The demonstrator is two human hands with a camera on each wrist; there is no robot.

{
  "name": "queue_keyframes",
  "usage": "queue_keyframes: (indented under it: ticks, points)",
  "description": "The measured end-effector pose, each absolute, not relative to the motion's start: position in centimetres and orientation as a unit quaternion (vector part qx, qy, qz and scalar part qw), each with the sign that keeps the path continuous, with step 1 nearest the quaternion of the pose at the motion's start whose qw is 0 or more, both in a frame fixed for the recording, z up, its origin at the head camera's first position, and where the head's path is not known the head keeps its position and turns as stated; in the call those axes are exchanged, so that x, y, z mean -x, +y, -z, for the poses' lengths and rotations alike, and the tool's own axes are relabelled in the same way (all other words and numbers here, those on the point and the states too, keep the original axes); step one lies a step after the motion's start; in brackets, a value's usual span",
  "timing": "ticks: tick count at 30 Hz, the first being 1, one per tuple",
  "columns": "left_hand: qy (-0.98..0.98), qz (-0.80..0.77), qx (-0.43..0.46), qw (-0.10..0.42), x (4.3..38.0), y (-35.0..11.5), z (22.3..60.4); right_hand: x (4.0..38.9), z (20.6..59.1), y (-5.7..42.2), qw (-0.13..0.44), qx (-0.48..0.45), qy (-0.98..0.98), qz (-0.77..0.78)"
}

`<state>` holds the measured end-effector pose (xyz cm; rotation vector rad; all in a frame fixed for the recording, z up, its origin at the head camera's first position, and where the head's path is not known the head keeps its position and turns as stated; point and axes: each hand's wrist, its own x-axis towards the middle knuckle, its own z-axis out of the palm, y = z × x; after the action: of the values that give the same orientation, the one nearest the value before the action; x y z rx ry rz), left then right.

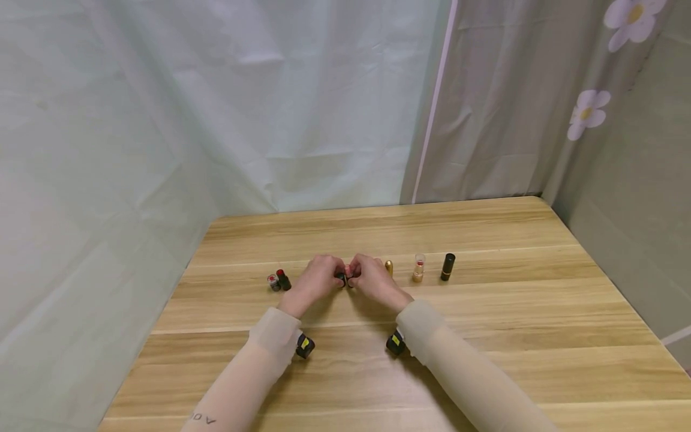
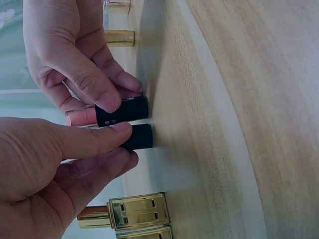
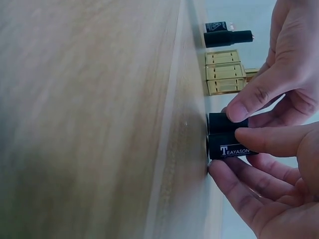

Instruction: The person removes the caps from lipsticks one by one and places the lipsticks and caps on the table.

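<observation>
Item: left grip (image 1: 317, 279), bare fingers and thumb, pinching narrowly round a plain black tube (image 2: 141, 137), a smooth, matte-looking cylinder that is standing upright.
Item: right grip (image 1: 376, 280), fingers and thumb closing likewise on a coral-topped tube (image 2: 123, 110); its black cylindrical base is bearing white "TEAYASON" lettering, and a coral-pink section is showing above. The two tubes are standing side by side between the grips; whether the bases are touching down is too fine to tell.
Item: gold cases (image 3: 223, 71), three, rectangular, shiny and metallic-looking with small slotted marks, standing in a row just beyond the left grip.
Item: red-tipped black tube (image 1: 284, 280), stepped and slender, standing farther left of the left grip.
Item: clear-topped black tube (image 1: 274, 282), short, standing just beside the last.
Item: gold cylinder (image 1: 389, 267), rounded at the top, standing just past the right grip.
Item: gold-based lipstick (image 1: 418, 270), red bullet showing through a transparent cap, standing farther right of that grip.
Item: black tube with gold band (image 1: 447, 267), glossy, standing farthest right.
Support: bench (image 1: 345, 384), straight wood grain with pale stripes, extending beneath both grips.
Backdrop: pale curtain (image 1: 324, 108), creased fabric, hanging beyond the grips.
</observation>
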<state>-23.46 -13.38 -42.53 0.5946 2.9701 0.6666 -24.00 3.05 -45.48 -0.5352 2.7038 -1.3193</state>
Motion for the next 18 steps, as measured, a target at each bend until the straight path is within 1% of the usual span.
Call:
queue_keyframes:
  ticks: [18]
  points:
    - [0.959,-0.207,-0.194,0.021,23.38,-13.33,42.6,24.31,45.86,2.88,0.039,0.177,0.892,0.415]
